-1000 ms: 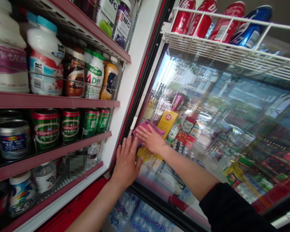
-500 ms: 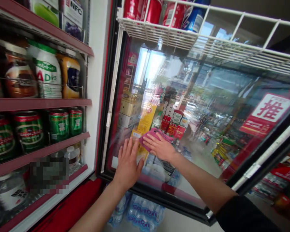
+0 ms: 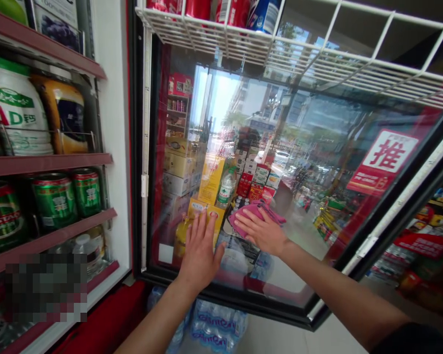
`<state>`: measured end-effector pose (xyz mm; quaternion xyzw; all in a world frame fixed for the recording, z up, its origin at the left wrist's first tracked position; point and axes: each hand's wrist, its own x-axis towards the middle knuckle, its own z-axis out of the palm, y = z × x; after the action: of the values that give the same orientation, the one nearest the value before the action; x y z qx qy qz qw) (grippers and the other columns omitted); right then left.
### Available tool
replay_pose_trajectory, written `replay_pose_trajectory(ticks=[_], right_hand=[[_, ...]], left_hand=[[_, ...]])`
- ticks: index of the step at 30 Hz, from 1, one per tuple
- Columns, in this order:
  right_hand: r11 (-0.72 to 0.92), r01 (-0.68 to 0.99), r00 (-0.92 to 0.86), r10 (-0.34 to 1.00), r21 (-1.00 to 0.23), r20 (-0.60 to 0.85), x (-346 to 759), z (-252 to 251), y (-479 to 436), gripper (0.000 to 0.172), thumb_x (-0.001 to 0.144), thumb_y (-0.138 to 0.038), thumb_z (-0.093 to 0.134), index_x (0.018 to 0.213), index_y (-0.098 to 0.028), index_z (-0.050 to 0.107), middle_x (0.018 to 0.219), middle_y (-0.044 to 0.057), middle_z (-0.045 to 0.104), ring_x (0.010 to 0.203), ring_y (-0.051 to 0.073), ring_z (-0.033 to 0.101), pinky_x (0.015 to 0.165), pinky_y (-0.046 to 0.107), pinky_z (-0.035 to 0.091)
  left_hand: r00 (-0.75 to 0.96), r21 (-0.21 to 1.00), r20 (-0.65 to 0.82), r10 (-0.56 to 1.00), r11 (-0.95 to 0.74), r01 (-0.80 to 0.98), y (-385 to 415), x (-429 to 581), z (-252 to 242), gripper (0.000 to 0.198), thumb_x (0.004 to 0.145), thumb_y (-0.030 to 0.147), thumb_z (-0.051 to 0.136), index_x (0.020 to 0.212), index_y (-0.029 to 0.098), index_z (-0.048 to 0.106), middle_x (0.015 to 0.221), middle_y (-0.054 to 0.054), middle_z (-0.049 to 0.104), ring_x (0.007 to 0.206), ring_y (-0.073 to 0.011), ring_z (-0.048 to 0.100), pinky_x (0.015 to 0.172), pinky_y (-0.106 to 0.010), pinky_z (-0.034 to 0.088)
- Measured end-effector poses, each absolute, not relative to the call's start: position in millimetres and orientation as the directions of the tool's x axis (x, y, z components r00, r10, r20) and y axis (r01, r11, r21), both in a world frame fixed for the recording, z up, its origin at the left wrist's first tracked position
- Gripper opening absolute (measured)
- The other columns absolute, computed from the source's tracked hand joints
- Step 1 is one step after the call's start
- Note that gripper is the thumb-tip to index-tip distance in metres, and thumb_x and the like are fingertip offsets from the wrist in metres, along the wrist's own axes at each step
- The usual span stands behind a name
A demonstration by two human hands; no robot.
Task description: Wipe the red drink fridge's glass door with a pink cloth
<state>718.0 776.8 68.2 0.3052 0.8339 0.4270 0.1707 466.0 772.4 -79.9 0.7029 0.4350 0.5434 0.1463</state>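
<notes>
Two bare hands press flat against the inside glass of an open fridge door (image 3: 317, 162), seen from the head camera. At the left, the left hand (image 3: 200, 253) lies palm-down on the lower part of the pane, its fingers straight and slightly spread, holding nothing. Just to its right, the right hand (image 3: 263, 233) rests on a pink cloth (image 3: 256, 212), fingers stretched out flat and close together, pinning the cloth against the glass near the middle of the door's lower half. Part of the cloth bunches out above and to the right of the fingertips. A red and white sticker (image 3: 386, 160) with a Chinese character sits on the glass at the right. A white wire rack (image 3: 317, 59) holding red cans (image 3: 192, 7) runs across the door's top. To the left, fridge shelves (image 3: 47, 162) carry bottles and green beer cans (image 3: 55, 199). Packs of bottled water (image 3: 217, 327) lie on the floor below the door.
</notes>
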Motion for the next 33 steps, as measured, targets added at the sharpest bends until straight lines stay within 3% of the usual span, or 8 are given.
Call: replay_pose_trajectory(ticks=[7,14,21,23,28,33], right_hand=[[0.504,0.388,-0.773,0.633,0.772,-0.025,653,23,824,0.070,0.107,-0.042,0.058,0.171,-0.022,0.041,0.181,0.005,0.036,0.171,0.029,0.023,0.140,0.060,0.022],[0.620,0.311,-0.807,0.573,0.721,-0.145,564,-36,894,0.063,0.108,-0.034,0.049,0.169,-0.019,0.044,0.184,0.007,0.028,0.173,0.029,0.018,0.143,0.059,0.016],[0.588,0.154,-0.778,0.567,0.794,-0.269,492,-74,935,0.065,0.108,-0.027,0.041,0.173,-0.023,0.036,0.185,0.007,0.024,0.173,0.030,0.017,0.142,0.062,0.012],[0.576,0.150,-0.791,0.558,0.804,-0.251,489,-78,938,0.064,0.109,-0.026,0.041,0.173,-0.026,0.037,0.185,0.006,0.026,0.173,0.029,0.019,0.142,0.062,0.014],[0.590,0.160,-0.876,0.455,0.791,-0.163,520,-69,926,0.057,0.104,-0.025,0.049,0.160,-0.025,0.057,0.176,0.008,0.045,0.168,0.031,0.033,0.140,0.065,0.018],[0.584,0.169,-0.783,0.569,0.794,-0.252,569,-31,883,0.062,0.112,-0.034,0.040,0.173,-0.025,0.037,0.185,0.003,0.025,0.173,0.025,0.020,0.143,0.056,0.018]], left_hand=[[0.043,0.680,0.609,0.792,-0.549,0.486,776,444,-102,0.084,0.107,0.038,0.055,0.179,0.024,0.013,0.185,-0.018,0.021,0.172,-0.0397,0.017,0.130,-0.070,0.034],[-0.001,0.663,0.583,0.812,-0.475,0.579,782,403,-129,0.083,0.108,0.043,0.053,0.178,0.022,0.014,0.183,-0.018,0.025,0.171,-0.0408,0.021,0.130,-0.070,0.034],[-0.030,0.661,0.552,0.834,-0.415,0.624,790,366,-153,0.082,0.108,0.045,0.053,0.178,0.018,0.018,0.182,-0.022,0.026,0.170,-0.0450,0.023,0.130,-0.071,0.034],[-0.030,0.658,0.549,0.835,-0.410,0.631,791,363,-154,0.081,0.108,0.046,0.052,0.177,0.016,0.021,0.181,-0.024,0.027,0.169,-0.0467,0.024,0.130,-0.072,0.034],[-0.023,0.663,0.561,0.827,-0.433,0.611,783,374,-142,0.082,0.108,0.046,0.053,0.177,0.018,0.019,0.182,-0.023,0.027,0.169,-0.0461,0.024,0.130,-0.070,0.033],[0.020,0.665,0.564,0.825,-0.469,0.581,769,394,-125,0.085,0.108,0.047,0.052,0.179,0.023,0.012,0.183,-0.022,0.024,0.170,-0.0449,0.022,0.129,-0.073,0.033]])
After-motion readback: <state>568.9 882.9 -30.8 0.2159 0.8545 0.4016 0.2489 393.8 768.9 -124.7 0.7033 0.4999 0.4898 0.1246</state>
